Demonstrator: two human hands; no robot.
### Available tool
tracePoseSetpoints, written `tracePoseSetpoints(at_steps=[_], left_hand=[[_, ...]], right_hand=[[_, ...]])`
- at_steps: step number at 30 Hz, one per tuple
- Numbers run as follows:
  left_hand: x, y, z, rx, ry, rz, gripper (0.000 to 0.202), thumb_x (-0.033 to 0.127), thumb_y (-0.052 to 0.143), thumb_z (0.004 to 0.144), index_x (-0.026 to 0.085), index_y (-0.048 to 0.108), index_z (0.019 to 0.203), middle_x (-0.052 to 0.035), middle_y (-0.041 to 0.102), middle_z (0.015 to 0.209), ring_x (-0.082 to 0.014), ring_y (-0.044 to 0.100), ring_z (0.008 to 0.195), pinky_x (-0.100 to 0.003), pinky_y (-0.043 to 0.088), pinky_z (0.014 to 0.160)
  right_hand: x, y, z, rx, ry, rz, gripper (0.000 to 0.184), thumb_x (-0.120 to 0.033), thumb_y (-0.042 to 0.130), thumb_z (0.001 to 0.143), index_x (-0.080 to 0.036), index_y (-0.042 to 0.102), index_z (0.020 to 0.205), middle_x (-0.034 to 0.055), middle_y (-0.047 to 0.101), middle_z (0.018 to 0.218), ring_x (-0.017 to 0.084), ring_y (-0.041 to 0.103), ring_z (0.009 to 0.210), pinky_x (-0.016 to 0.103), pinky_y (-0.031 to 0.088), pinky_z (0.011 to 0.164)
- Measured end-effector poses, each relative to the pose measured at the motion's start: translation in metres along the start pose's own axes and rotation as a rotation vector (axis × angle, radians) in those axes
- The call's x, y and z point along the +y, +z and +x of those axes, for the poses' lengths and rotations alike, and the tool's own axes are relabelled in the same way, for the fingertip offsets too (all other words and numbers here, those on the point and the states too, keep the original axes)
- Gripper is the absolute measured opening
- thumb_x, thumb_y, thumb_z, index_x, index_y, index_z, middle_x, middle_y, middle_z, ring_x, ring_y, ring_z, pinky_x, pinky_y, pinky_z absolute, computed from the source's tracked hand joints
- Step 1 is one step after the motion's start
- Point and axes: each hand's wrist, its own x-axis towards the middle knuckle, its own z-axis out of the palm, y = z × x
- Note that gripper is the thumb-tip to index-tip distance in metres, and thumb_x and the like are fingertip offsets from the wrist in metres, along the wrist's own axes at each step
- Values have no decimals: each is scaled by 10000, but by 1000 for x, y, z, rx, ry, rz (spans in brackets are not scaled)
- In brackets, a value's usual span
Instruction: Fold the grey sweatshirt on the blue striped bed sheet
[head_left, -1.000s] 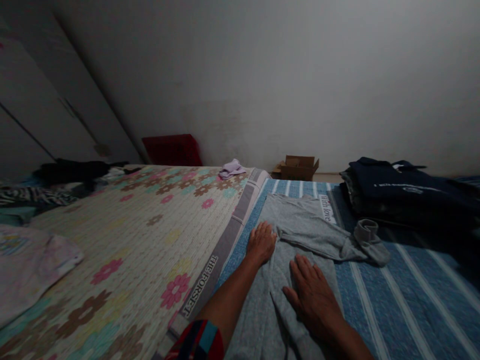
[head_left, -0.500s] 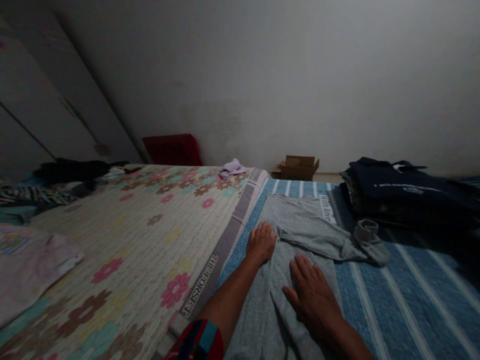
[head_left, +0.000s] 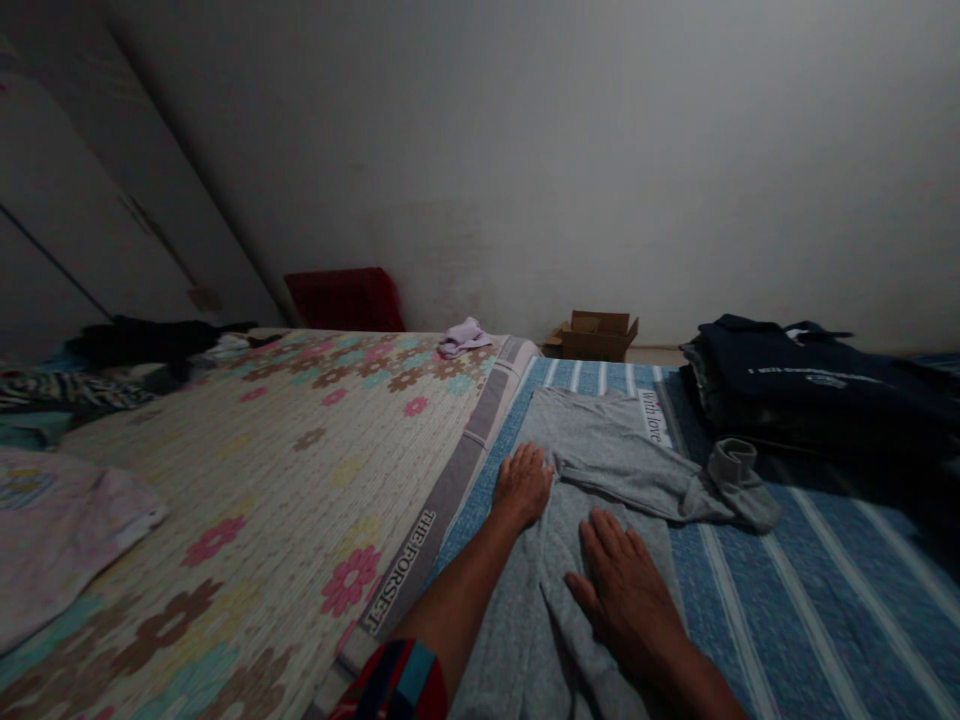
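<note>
A grey long-sleeved shirt (head_left: 600, 440) lies spread on a blue striped sheet (head_left: 810, 600), with one sleeve laid across towards the right and its cuff bunched up. My left hand (head_left: 523, 485) rests flat on the shirt's left side, fingers stretched out. Lower and to the right, my right hand (head_left: 626, 590) lies flat on the grey cloth, its fingers extended and the thumb apart. Between my forearms the fabric shows a dark fold. Neither hand grips anything.
A stack of dark folded clothes (head_left: 817, 385) sits at the right. On the flowered mat (head_left: 285, 480) are a small lilac cloth (head_left: 463, 338), a pink garment (head_left: 67, 530) and a dark clothes pile (head_left: 150, 342). Beyond the bed stand a cardboard box (head_left: 598, 338) and a red object (head_left: 345, 300).
</note>
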Motion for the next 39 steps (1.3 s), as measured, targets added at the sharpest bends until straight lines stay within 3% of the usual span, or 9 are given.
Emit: tracePoseSetpoints(at_steps=[39], left_hand=[[1, -2, -2, 1, 3, 9, 515, 377, 178, 950, 166, 335, 1393, -86, 310, 1490, -189, 193, 1392, -411, 195, 1112]], right_hand=[[0, 1, 0, 12, -8, 1, 642, -534, 322, 913, -117, 391, 1395, 133, 263, 1490, 276, 199, 1381, 456, 163, 1108]])
